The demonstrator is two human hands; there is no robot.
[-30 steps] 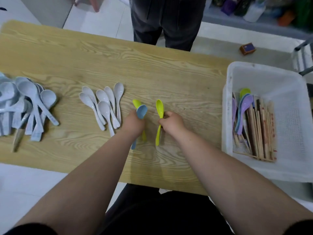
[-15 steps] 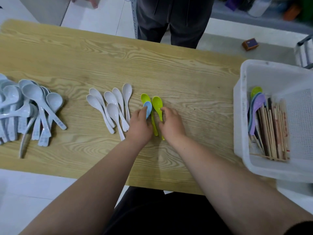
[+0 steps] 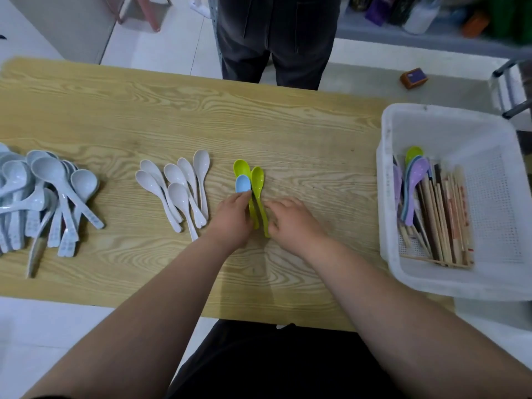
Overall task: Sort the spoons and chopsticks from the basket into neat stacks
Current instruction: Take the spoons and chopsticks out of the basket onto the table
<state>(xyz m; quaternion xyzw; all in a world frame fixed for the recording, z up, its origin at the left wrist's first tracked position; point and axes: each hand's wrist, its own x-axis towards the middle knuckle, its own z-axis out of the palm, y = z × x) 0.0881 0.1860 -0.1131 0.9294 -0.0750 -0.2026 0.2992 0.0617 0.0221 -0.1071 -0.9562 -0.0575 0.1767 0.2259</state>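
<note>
Two green spoons lie side by side on the wooden table (image 3: 302, 145), the left green spoon (image 3: 241, 167) and the right green spoon (image 3: 257, 178). My left hand (image 3: 231, 218) grips a small blue spoon (image 3: 242, 184) over the left green one. My right hand (image 3: 292, 220) rests its fingertips against the right green spoon's handle, which lies flat on the table. The white basket (image 3: 385, 197) at the right holds wooden chopsticks (image 3: 443, 220) and a few coloured spoons, a purple spoon (image 3: 417, 180) on top.
Several white spoons (image 3: 178, 191) lie in a loose group left of my hands. A pile of grey-blue spoons (image 3: 46, 191) sits at the far left. A person in dark trousers (image 3: 276, 38) stands at the table's far edge. A small box (image 3: 413, 77) lies on the floor.
My right hand laid its green spoon down beside the other green one and has shifted slightly right. My left hand lowered the blue spoon and green spoon to the table.
</note>
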